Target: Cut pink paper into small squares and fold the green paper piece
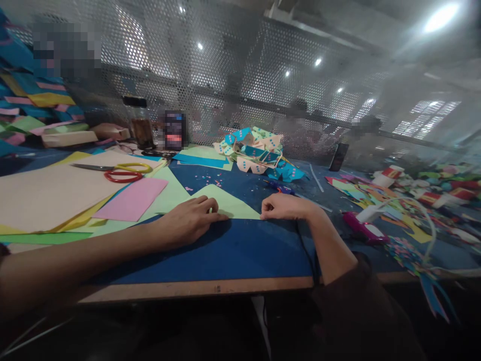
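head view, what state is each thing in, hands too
green paper, triangular, seemingly folded
left hand, resting on the green paper
right hand, fingers curled, at the paper's right corner
scissors, lying down, seemingly closed
pink paper, lying flat
jar, upright, dark lid on
phone by the jar, propped upright, screen lit
white plug, apparently plugged into the magenta power strip
ceiling light, on

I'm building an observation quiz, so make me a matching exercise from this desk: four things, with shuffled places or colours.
1. Scissors
2. Light green paper triangle
3. Jar
4. White plug

A. black lid
B. at the magenta block
C. one handle yellow, the other red
D. between the left hand and the right hand

Pairs: 1-C, 2-D, 3-A, 4-B
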{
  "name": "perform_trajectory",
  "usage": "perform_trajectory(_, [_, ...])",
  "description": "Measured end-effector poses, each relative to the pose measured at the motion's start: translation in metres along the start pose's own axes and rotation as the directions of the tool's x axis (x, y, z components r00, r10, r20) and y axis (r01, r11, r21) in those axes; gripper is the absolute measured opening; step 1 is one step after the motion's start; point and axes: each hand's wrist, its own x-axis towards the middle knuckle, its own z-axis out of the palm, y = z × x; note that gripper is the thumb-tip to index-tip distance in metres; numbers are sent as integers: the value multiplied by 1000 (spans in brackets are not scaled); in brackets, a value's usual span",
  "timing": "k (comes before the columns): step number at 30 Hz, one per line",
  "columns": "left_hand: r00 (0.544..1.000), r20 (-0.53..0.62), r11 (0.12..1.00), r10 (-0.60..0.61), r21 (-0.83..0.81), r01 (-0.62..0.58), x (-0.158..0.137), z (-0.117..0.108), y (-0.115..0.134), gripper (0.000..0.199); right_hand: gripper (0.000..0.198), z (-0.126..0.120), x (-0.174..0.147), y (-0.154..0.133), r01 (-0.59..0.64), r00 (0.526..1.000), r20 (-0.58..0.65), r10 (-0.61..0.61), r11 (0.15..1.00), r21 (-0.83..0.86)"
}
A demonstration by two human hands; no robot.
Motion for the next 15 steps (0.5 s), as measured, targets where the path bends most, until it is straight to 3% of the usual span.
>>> perform_trajectory(10, [1000,16,1000,7,8,-7,0,0,0,42,8,-4,-7,-2,8,1000,9,-8,1000,25])
perform_trajectory(15, [1000,15,1000,-6,-8,6,-1,1,0,42,14,-3,-6,-1,27,999,16,-27,999,41])
